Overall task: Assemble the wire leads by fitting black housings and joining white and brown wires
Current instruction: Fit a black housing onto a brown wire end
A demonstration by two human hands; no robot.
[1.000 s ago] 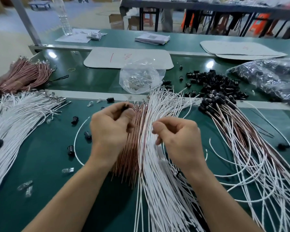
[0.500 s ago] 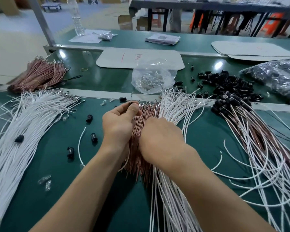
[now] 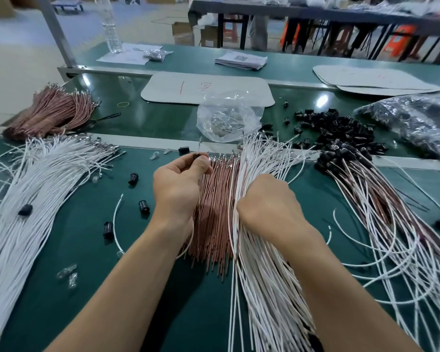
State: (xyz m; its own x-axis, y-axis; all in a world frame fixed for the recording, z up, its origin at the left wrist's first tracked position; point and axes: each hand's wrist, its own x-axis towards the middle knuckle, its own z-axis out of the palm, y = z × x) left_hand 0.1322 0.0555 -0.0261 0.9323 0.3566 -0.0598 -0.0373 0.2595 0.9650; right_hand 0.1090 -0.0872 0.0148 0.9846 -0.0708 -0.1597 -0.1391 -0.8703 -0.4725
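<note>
The left hand [image 3: 181,184] pinched a black housing [image 3: 197,156] at its fingertips, just above the brown wires [image 3: 214,219]. The right hand [image 3: 267,207] curled down into the white wires [image 3: 264,288] alongside, its grip hidden. Spare housings [image 3: 341,130] lay heaped further right on the counter [image 3: 74,250].

Green bench mat [image 3: 69,240] matt, smooth; clear plastic bag [image 3: 226,115] glossy, crinkled; black housings [image 3: 341,128] shiny plastic.
</note>
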